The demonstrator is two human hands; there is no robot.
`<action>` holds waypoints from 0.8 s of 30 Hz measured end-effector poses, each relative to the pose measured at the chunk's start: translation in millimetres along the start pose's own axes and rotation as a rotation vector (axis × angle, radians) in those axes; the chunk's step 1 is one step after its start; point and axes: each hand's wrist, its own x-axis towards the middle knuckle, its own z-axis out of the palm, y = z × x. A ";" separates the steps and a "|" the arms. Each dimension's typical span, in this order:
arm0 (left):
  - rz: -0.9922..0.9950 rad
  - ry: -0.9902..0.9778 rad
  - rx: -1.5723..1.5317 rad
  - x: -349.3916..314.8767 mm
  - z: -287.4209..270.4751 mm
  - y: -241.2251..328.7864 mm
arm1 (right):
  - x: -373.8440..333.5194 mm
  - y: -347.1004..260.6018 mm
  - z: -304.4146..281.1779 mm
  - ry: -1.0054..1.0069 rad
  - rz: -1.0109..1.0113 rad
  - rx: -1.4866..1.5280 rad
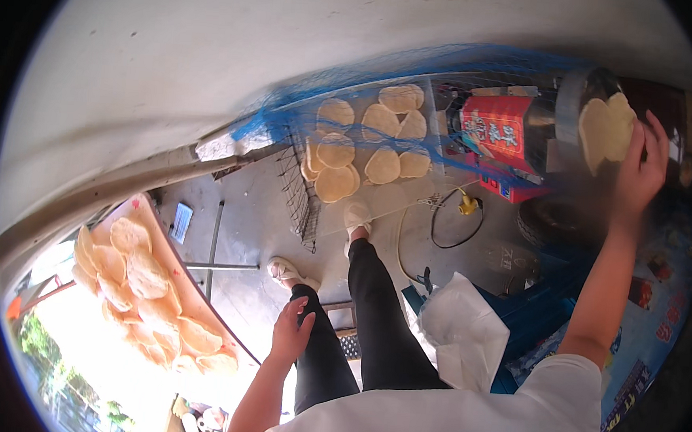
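Observation:
At the upper right, my right hand (644, 163) is raised and pinches the edge of two overlapping round flatbreads (607, 131). These hang in front of a dark round metal opening (575, 103), which they partly hide. Over my left thigh hovers my left hand (292, 330), its fingers loosely apart and nothing in them. More pale flatbreads (381, 123) lie in loose groups on a flat surface ahead of me, beneath blue netting (272, 124). A heap of flatbreads (152, 283) covers a pinkish board (173, 257) at the left, in bright light.
A red printed box (494, 130) stands beside the metal opening. The yellow plug (467, 204) and its dark cord lie on the floor. By my right leg is a white plastic bag (466, 330). Wire mesh (298, 193) and a metal stand (215, 259) are ahead.

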 end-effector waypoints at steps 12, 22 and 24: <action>-0.166 0.446 -0.448 292.1 -75.9 26.5 | -342.2 -129.0 275.9 -1.513 0.983 0.773; -0.434 0.269 -1.137 380.4 -111.1 9.4 | -411.1 -156.0 343.8 -1.210 0.665 0.426; -0.402 0.331 -1.219 378.8 -110.0 2.1 | -391.2 -156.8 333.9 -1.234 0.844 0.574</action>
